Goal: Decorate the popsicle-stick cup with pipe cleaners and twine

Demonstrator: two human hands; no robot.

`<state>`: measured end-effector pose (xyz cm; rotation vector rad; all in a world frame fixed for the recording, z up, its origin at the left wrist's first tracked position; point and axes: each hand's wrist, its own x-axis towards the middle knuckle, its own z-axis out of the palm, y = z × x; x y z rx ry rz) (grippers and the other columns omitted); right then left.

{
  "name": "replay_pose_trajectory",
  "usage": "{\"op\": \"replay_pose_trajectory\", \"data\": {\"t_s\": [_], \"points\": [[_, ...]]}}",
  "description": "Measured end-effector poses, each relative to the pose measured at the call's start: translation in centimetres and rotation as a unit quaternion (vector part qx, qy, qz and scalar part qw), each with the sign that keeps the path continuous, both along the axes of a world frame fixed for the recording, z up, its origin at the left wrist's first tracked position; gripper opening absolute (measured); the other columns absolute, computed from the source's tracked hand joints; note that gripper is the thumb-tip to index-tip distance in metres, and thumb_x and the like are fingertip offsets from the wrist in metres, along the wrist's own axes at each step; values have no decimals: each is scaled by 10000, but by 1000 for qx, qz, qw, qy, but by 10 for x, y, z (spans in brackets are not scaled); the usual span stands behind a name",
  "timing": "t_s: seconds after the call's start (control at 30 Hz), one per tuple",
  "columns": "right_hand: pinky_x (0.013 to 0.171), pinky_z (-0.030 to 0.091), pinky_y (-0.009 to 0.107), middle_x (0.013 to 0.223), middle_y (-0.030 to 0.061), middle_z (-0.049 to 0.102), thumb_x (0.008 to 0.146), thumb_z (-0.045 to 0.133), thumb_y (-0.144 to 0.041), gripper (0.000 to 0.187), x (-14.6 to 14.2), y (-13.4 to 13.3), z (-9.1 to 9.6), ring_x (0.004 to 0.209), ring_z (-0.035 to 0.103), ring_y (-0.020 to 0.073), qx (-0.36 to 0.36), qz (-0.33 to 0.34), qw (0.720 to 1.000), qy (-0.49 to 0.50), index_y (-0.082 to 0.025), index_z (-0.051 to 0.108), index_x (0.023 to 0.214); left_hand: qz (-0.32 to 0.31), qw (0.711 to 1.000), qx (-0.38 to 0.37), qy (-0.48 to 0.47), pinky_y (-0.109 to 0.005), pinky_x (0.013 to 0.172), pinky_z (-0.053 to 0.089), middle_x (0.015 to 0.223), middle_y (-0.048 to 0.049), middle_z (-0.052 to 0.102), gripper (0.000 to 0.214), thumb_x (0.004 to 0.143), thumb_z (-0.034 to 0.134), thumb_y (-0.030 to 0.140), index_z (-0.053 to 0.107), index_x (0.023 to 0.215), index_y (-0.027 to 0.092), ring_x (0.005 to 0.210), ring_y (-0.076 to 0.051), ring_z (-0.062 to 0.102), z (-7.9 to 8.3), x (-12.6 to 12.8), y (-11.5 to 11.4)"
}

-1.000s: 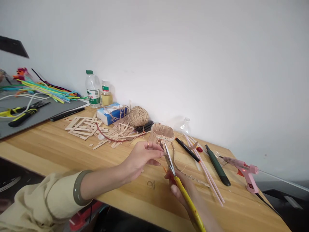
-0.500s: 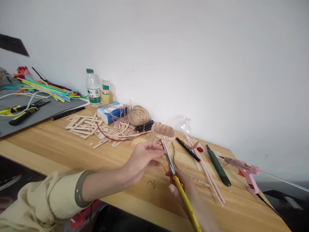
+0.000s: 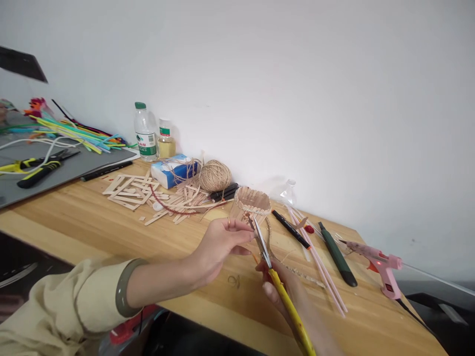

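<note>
My left hand (image 3: 217,249), with a ring on one finger, pinches a thin brown strip (image 3: 250,218) between its fingertips. What the strip is made of I cannot tell. My right hand (image 3: 287,291) grips scissors (image 3: 293,310) with yellow handles. Their metal blades point up and away, right beside the left fingertips and the strip. Just beyond the hands stands a small basket of wooden sticks (image 3: 239,210) with a braided rim. A braided cord (image 3: 306,279) lies on the table behind the right hand, partly hidden by it.
A pink glue gun (image 3: 386,267) with a lit red light rests at the right, near a green cutter (image 3: 337,254), a black marker (image 3: 291,229) and pink straws (image 3: 322,269). Wooden sticks (image 3: 178,202), a twine ball (image 3: 215,175) and tissues (image 3: 174,170) lie at the back left.
The view has shifted slightly, so the things on the table appear a little further right. Both hands keep their holds, and the scissor blades look slightly further apart.
</note>
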<state>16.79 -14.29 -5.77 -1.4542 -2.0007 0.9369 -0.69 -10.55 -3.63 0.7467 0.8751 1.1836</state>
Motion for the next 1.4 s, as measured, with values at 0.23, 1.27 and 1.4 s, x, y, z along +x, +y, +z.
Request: {"op": "replay_pose_trajectory", "data": {"t_s": [0.23, 1.27, 1.4], "points": [[604, 408, 309, 743, 42, 566, 754, 425, -672, 542, 1, 1, -4, 665, 530, 193, -4, -7, 1000, -15, -169, 541, 919, 12, 1000, -9, -8, -235, 567, 496, 690, -10, 620, 152, 564, 747, 193, 638, 644, 125, 686, -127, 577, 1, 2, -1], [544, 323, 256, 669, -9, 429, 771, 374, -701, 562, 5, 0, 1, 597, 397, 138, -39, 49, 998, 32, -172, 500, 913, -8, 1000, 19, -1, -195, 537, 504, 659, -6, 636, 142, 579, 752, 179, 651, 656, 116, 639, -99, 570, 3, 0, -7], [533, 307, 260, 642, -12, 444, 751, 377, -726, 587, 6, 2, -4, 572, 377, 130, 2, 32, 999, 24, -171, 519, 880, -39, 999, 21, 20, -197, 530, 501, 674, -14, 639, 115, 599, 737, 189, 669, 661, 120, 663, -111, 570, 4, -2, -5]]}}
